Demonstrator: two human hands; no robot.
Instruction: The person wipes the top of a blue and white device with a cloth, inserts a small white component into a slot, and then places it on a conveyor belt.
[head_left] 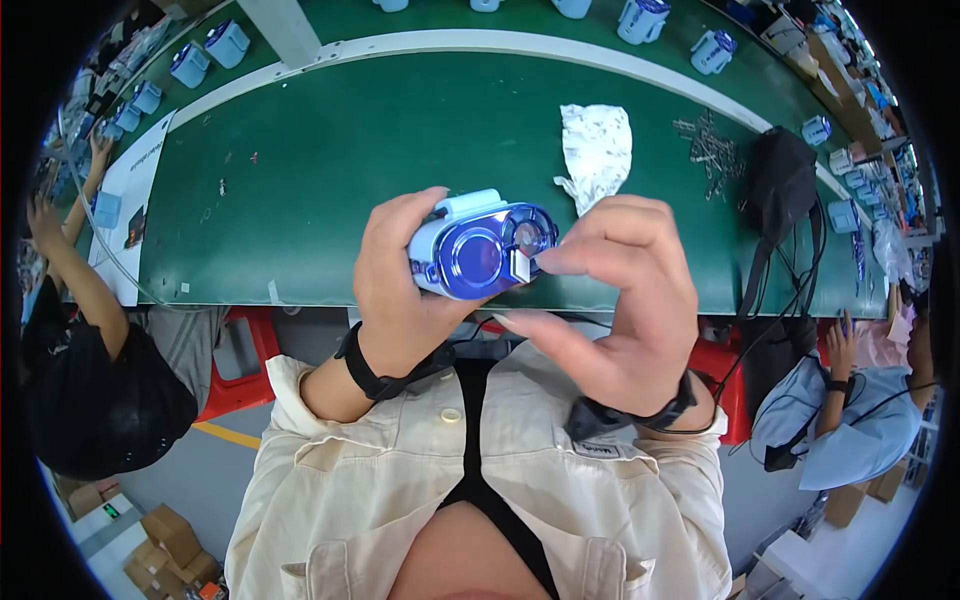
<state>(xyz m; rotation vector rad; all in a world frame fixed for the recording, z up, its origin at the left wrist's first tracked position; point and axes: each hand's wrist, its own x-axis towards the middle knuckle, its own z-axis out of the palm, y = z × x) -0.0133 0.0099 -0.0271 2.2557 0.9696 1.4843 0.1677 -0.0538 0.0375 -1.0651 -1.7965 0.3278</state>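
My left hand (390, 275) is wrapped round a light blue plastic housing (428, 243) with a glossy dark blue end face, raised over the near edge of the bench. On that face are a large round ring (472, 257) and a smaller clear round part (530, 236). A small white block (519, 266) sits at the face's near right side. My right hand (625, 300) is beside it, fingers curved and thumb spread well apart. Its forefinger tip is at the white block's edge; whether they touch, I cannot tell.
On the green bench (350, 130) lie a crumpled white sheet (597, 150), a heap of small metal pieces (712, 150) and a black bag (782, 185). Similar blue units (227, 43) stand beyond a pale rail. Co-workers sit left (95, 380) and right (860, 420).
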